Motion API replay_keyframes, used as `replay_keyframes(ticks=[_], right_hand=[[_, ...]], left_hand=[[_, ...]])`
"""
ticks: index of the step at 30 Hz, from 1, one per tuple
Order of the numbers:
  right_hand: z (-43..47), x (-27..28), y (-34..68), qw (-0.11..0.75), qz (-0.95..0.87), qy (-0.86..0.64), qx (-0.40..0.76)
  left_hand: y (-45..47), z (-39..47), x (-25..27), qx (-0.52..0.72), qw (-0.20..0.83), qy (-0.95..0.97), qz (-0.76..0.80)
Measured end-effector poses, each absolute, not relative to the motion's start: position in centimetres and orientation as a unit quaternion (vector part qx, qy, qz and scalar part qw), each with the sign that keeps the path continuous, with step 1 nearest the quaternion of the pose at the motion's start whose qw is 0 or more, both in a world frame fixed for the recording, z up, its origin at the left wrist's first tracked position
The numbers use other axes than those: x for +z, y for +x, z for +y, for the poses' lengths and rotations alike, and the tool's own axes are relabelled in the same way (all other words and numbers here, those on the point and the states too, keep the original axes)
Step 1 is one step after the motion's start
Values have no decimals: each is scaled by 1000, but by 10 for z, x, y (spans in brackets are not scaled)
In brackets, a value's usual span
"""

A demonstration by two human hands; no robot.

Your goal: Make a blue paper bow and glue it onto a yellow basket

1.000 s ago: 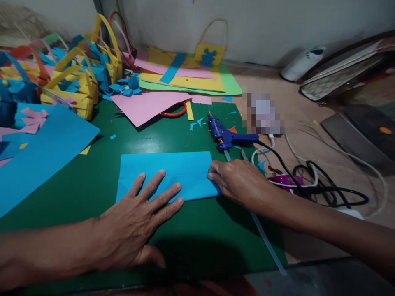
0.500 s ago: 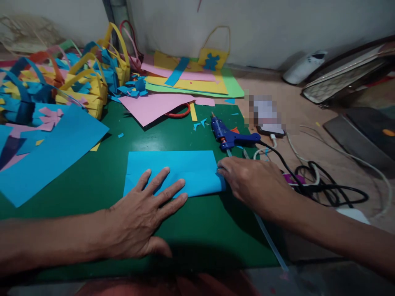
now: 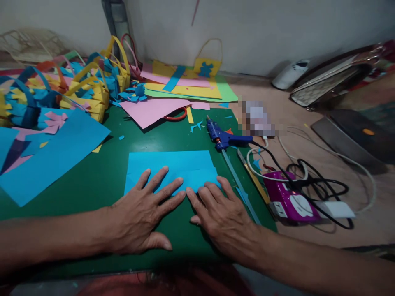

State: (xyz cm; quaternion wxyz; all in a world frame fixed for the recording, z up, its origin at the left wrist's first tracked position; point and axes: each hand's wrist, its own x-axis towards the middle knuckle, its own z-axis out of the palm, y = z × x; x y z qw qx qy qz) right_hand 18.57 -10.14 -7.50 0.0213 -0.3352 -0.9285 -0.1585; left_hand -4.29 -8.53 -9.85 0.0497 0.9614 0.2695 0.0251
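Observation:
A folded sheet of blue paper (image 3: 173,164) lies flat on the green board (image 3: 148,142) in front of me. My left hand (image 3: 145,211) rests on its lower left part, fingers spread and thumb apart. On the lower right part, along the near folded edge, my right hand (image 3: 219,209) presses with bent, slightly parted fingertips and grips nothing. The fingers of both hands almost meet at that edge and hide part of it. Beyond the right hand a blue glue gun (image 3: 226,139) lies on its side, a long clear glue stick (image 3: 236,181) sticking out of its back.
Paper baskets (image 3: 89,96) crowd the back left, behind a larger blue sheet (image 3: 61,158). Red-handled scissors (image 3: 177,117) lie under pink paper (image 3: 151,110). A cutter knife (image 3: 254,176), a purple power socket (image 3: 291,201) with tangled cords and a phone (image 3: 259,117) are on the right.
My right hand has moved left and nearer from the paper's right edge onto its near fold, uncovering the power socket and cutter knife. My left hand has stayed in place on the paper.

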Motion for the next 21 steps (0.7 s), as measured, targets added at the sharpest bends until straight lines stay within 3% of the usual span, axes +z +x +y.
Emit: replay_keyframes(ticks=[21], right_hand=[[-106,-67,228,-45,-888,-420,-179]], left_hand=[[-44,-85,-95,1,60,961,271]])
